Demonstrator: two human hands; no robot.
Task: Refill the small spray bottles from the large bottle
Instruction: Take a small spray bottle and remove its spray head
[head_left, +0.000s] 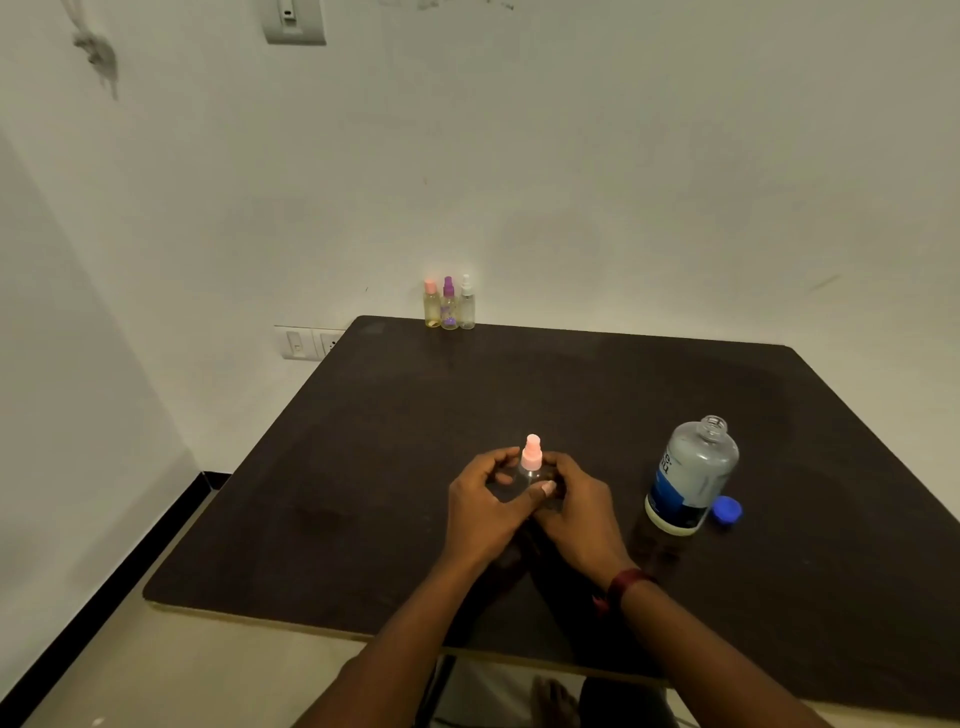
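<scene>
Dim-lit dark desk (363, 467): at its middle the left hand (483, 501) and right hand (579, 506) both clamp their grip round the upright small spray bottle (531, 458), the uncapped large bottle (693, 473) standing to the right, nearer the right hand.

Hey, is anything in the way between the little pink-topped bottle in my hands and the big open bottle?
Nothing visible. Only bare table lies between the small spray bottle and the large bottle; the blue cap sits beyond it, to the right.
</scene>
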